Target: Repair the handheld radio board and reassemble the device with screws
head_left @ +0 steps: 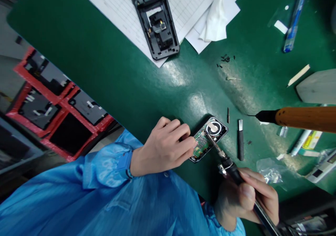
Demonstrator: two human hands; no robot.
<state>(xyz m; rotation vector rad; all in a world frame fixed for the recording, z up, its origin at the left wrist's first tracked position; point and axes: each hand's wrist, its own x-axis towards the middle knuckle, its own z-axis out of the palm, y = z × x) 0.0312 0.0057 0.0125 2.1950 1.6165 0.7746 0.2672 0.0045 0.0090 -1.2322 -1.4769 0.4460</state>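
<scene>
Far left, off the surface [105, 71]: red trays [52, 99] with black panels in them. My left grip [162, 147] is pinched on the left end of the circuit board [202, 145], whose long axis runs lower-left to upper-right. My right grip [249, 197] is clamped round the black-handled tool [231, 167]; shaft points up-left, tip on the board. Left grip is nearer. Orange-handled tool [301, 119] sits well right.

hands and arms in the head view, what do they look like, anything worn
Both hands are bare, no gloves visible. The left hand comes out of a shiny light blue smock sleeve with a darker blue gathered cuff. By the right hand only a sliver of the right sleeve shows, same blue.
</scene>
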